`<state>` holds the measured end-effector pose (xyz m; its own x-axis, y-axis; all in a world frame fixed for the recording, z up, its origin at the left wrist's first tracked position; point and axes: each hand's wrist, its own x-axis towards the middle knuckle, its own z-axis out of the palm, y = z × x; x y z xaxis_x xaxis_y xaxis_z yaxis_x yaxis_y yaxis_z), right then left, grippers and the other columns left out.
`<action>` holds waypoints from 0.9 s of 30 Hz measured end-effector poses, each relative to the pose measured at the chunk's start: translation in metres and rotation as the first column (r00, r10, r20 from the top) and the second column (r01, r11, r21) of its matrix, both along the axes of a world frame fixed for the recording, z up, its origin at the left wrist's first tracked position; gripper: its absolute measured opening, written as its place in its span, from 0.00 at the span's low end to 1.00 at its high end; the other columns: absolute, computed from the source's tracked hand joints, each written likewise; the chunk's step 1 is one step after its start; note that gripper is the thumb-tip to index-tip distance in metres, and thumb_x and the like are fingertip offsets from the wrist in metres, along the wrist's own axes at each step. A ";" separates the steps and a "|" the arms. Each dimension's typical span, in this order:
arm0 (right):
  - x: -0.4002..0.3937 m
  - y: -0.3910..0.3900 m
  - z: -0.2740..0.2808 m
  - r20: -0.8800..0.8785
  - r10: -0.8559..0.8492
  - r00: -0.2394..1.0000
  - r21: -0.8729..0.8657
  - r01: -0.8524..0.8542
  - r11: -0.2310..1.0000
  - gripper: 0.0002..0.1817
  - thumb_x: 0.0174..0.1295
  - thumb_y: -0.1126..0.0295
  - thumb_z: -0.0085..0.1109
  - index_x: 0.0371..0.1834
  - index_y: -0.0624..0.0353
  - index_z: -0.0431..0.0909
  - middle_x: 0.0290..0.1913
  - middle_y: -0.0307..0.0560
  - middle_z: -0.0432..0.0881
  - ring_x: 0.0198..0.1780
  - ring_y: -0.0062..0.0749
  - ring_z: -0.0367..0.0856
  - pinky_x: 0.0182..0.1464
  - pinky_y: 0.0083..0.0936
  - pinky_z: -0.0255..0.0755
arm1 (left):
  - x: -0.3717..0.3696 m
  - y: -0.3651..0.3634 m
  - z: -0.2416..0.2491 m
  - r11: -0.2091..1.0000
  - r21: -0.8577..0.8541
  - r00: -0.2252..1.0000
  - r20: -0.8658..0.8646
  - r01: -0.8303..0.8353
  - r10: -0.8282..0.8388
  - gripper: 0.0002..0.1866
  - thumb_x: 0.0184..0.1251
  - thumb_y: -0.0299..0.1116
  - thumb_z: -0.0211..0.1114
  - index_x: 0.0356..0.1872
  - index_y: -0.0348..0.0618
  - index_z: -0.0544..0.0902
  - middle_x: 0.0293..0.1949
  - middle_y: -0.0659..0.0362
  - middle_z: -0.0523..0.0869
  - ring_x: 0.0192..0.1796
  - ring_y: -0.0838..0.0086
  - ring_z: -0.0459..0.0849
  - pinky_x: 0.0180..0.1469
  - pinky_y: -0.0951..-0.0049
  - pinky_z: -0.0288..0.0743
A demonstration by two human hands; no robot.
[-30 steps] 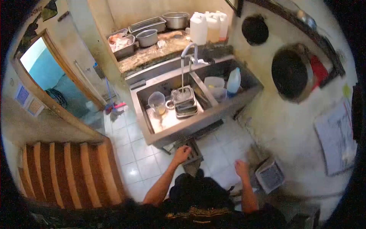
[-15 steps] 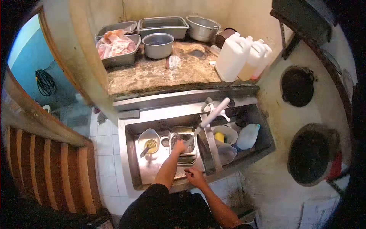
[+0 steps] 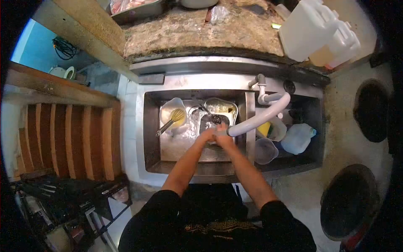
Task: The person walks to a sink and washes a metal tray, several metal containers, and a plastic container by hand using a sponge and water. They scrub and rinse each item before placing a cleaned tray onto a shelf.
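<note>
Both hands are together in the left sink basin, under the end of the white faucet hose (image 3: 264,117). My left hand (image 3: 207,136) and my right hand (image 3: 222,131) touch or nearly touch each other above a metal tray (image 3: 203,126). Their fingers are blurred, so what they hold, if anything, cannot be made out. Behind them lies another rectangular tray (image 3: 220,105). Left of the trays, a whisk (image 3: 171,121) leans in a pale bowl (image 3: 179,105) that holds yellowish liquid.
The right basin holds a plastic jug (image 3: 297,139), a yellow sponge (image 3: 263,129) and a clear container (image 3: 265,152). White jugs (image 3: 304,35) stand on the stone counter (image 3: 176,38). Two dark round pans (image 3: 349,201) hang at the right.
The view has shifted down and turned. My right hand has moved from the sink's front edge to beside my left hand. The hose end now hangs over the hands.
</note>
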<state>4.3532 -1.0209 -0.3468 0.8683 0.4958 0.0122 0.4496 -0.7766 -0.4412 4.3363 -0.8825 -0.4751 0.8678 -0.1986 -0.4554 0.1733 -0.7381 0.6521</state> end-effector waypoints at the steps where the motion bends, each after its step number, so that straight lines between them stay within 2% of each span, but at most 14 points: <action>1: 0.006 0.006 -0.010 -0.087 0.010 0.996 -0.118 -0.020 0.993 0.15 0.57 0.61 0.61 0.38 0.64 0.83 0.40 0.69 0.81 0.44 0.59 0.83 0.49 0.47 0.76 | -0.011 0.002 0.023 0.998 -0.034 0.998 0.044 0.052 -0.051 0.24 0.58 0.51 0.64 0.46 0.40 0.86 0.49 0.45 0.87 0.53 0.49 0.85 0.54 0.50 0.78; 3: 0.026 0.012 -0.090 -0.339 -0.004 0.941 -0.355 -0.125 0.927 0.16 0.56 0.62 0.62 0.39 0.63 0.84 0.39 0.66 0.83 0.44 0.53 0.84 0.49 0.44 0.77 | -0.017 0.006 0.031 0.992 -0.055 0.993 0.033 0.117 -0.115 0.25 0.58 0.51 0.63 0.48 0.43 0.85 0.51 0.44 0.86 0.54 0.49 0.85 0.56 0.49 0.77; 5: 0.030 0.016 -0.163 -0.485 -0.028 0.874 -0.354 -0.167 0.920 0.16 0.54 0.62 0.63 0.41 0.63 0.85 0.39 0.64 0.85 0.44 0.48 0.86 0.49 0.41 0.78 | -0.028 0.008 0.013 0.987 -0.050 0.982 -0.103 0.155 -0.160 0.23 0.57 0.48 0.64 0.51 0.46 0.84 0.51 0.44 0.86 0.54 0.50 0.84 0.57 0.49 0.76; 6: 0.031 0.017 -0.157 -0.494 0.029 0.869 -0.191 -0.141 0.971 0.16 0.55 0.62 0.63 0.42 0.61 0.84 0.42 0.61 0.84 0.47 0.48 0.84 0.53 0.41 0.75 | -0.025 0.007 0.099 0.988 -0.138 0.985 -0.148 0.067 -0.088 0.21 0.56 0.38 0.64 0.52 0.48 0.84 0.51 0.44 0.86 0.55 0.49 0.84 0.56 0.49 0.77; 9: 0.029 0.017 -0.088 -0.469 0.216 0.856 0.303 -0.074 0.950 0.16 0.57 0.62 0.63 0.45 0.58 0.82 0.51 0.55 0.82 0.57 0.50 0.78 0.63 0.41 0.68 | -0.037 0.002 0.114 0.938 0.070 0.940 -0.002 0.340 -0.340 0.20 0.59 0.35 0.61 0.53 0.48 0.84 0.51 0.43 0.86 0.55 0.48 0.84 0.56 0.51 0.77; 10: 0.039 -0.005 0.009 -0.549 0.288 0.785 0.433 -0.027 0.901 0.17 0.57 0.66 0.62 0.49 0.62 0.79 0.48 0.60 0.82 0.55 0.54 0.78 0.63 0.42 0.69 | -0.030 -0.005 0.104 0.893 0.163 0.903 -0.168 0.420 -0.395 0.21 0.61 0.38 0.62 0.56 0.48 0.82 0.50 0.44 0.86 0.55 0.48 0.84 0.57 0.54 0.78; 12: 0.019 -0.023 0.046 -0.259 -0.050 0.964 0.530 0.186 0.828 0.19 0.59 0.67 0.60 0.52 0.64 0.77 0.47 0.63 0.81 0.55 0.58 0.78 0.62 0.43 0.69 | -0.025 -0.007 0.057 0.987 -0.148 0.993 0.108 0.069 -0.053 0.22 0.61 0.39 0.64 0.57 0.48 0.82 0.51 0.45 0.86 0.54 0.49 0.84 0.56 0.56 0.79; 14: 0.006 -0.038 0.060 -0.012 -0.441 0.897 0.517 0.383 0.766 0.20 0.64 0.67 0.56 0.56 0.67 0.74 0.49 0.68 0.78 0.55 0.63 0.77 0.60 0.45 0.70 | -0.007 -0.006 0.019 0.978 0.152 0.990 -0.013 0.143 -0.142 0.24 0.56 0.39 0.70 0.55 0.45 0.81 0.52 0.46 0.86 0.54 0.50 0.85 0.55 0.56 0.79; 17: -0.004 -0.043 0.014 -0.607 -0.417 0.677 0.342 0.696 0.631 0.17 0.66 0.68 0.52 0.54 0.67 0.74 0.54 0.67 0.75 0.56 0.64 0.75 0.58 0.47 0.69 | 0.020 0.019 0.018 0.990 0.099 0.969 0.234 -0.100 0.074 0.29 0.49 0.43 0.76 0.54 0.45 0.82 0.47 0.46 0.86 0.50 0.50 0.85 0.51 0.55 0.79; 18: -0.008 -0.037 0.006 -0.504 -0.439 0.744 0.345 0.640 0.687 0.14 0.67 0.68 0.51 0.49 0.67 0.74 0.51 0.66 0.76 0.53 0.64 0.75 0.55 0.49 0.70 | 0.027 0.025 0.031 0.979 0.116 0.934 0.337 -0.166 0.119 0.30 0.47 0.45 0.78 0.53 0.45 0.82 0.44 0.46 0.86 0.49 0.50 0.85 0.49 0.55 0.79; 22: -0.005 -0.011 -0.008 -0.388 -0.601 0.699 0.248 0.707 0.662 0.12 0.64 0.65 0.55 0.41 0.64 0.74 0.39 0.60 0.77 0.49 0.60 0.77 0.50 0.50 0.71 | 0.004 0.024 0.115 0.862 0.123 0.762 0.540 -0.492 0.358 0.20 0.55 0.44 0.74 0.43 0.42 0.83 0.36 0.45 0.86 0.40 0.46 0.86 0.40 0.51 0.79; 25: -0.001 0.007 0.031 -0.644 -0.489 0.588 0.212 0.751 0.625 0.13 0.61 0.61 0.59 0.41 0.59 0.75 0.45 0.58 0.81 0.50 0.61 0.79 0.49 0.50 0.73 | -0.007 0.014 0.210 0.695 0.064 0.605 0.552 -0.716 0.574 0.13 0.67 0.42 0.67 0.36 0.41 0.83 0.26 0.45 0.84 0.32 0.42 0.84 0.35 0.46 0.76; 26: -0.005 0.017 0.034 -0.663 -0.466 0.586 0.171 0.724 0.668 0.15 0.60 0.60 0.60 0.42 0.59 0.75 0.46 0.58 0.81 0.51 0.60 0.79 0.50 0.49 0.73 | -0.021 0.021 0.219 0.713 0.248 0.672 0.622 -0.655 0.402 0.15 0.75 0.40 0.58 0.32 0.42 0.83 0.18 0.45 0.80 0.27 0.40 0.83 0.31 0.44 0.74; 27: -0.011 0.027 0.030 -0.678 -0.443 0.586 0.130 0.690 0.712 0.16 0.59 0.59 0.61 0.42 0.58 0.75 0.47 0.59 0.82 0.51 0.60 0.80 0.50 0.48 0.73 | -0.040 0.029 0.217 0.694 0.279 0.679 0.614 -0.663 0.402 0.15 0.75 0.41 0.57 0.32 0.42 0.82 0.19 0.45 0.81 0.28 0.39 0.83 0.31 0.44 0.74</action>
<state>4.3427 -0.9942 -0.3164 0.8560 -0.0384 -0.5156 -0.4599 -0.5123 -0.7253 4.2963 -0.8531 -0.2577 0.8642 0.4829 0.1416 0.4023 -0.8320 0.3820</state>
